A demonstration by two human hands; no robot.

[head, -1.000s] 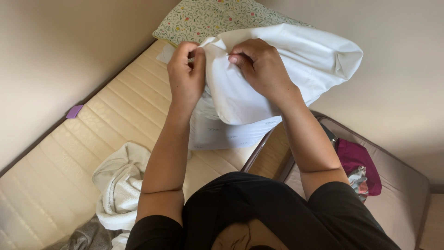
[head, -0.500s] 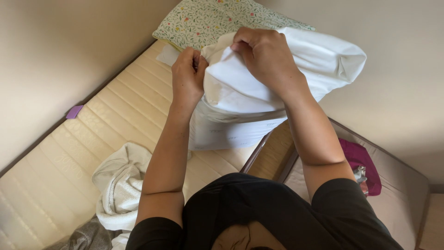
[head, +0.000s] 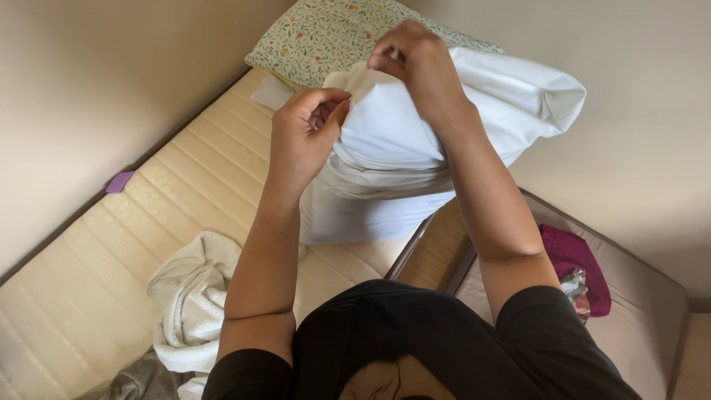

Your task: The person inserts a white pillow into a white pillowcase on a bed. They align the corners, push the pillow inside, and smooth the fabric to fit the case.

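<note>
White pillow (head: 459, 111) in a white pillowcase held up in the air above the mattress (head: 148, 222), bulk of it bunched to the right, lower part hanging down toward the mattress edge. Right hand (head: 418, 63) at the top of the pillow, fingers pinched shut on a fold of the pillowcase edge, knuckles up. Left hand (head: 304, 137) just left of the pillow, lower than the right hand, fingers curled closed with the fabric edge gripped between thumb and fingertips. Both forearms raised from the bottom of the view, black short sleeves at the shoulders. Behind the pillow, at the head of the mattress against the wall, a floral pillow (head: 326, 33) with a green-and-red flower print, partly hidden by the white pillow. The mattress is bare, cream, ribbed in quilted bands, running along the wall on the left. Crumpled white towel (head: 192, 296) lies on the mattress below and left of the white pillow, next to the left elbow; a bit of grey cloth (head: 137, 381) touches its lower edge. Small purple tag (head: 118, 181) at the mattress edge by the wall, well left of the pillow. Right of the pillow and lower, a beige padded seat (head: 637, 311) with a magenta cloth (head: 578, 263) lying on it, near the right upper arm.
</note>
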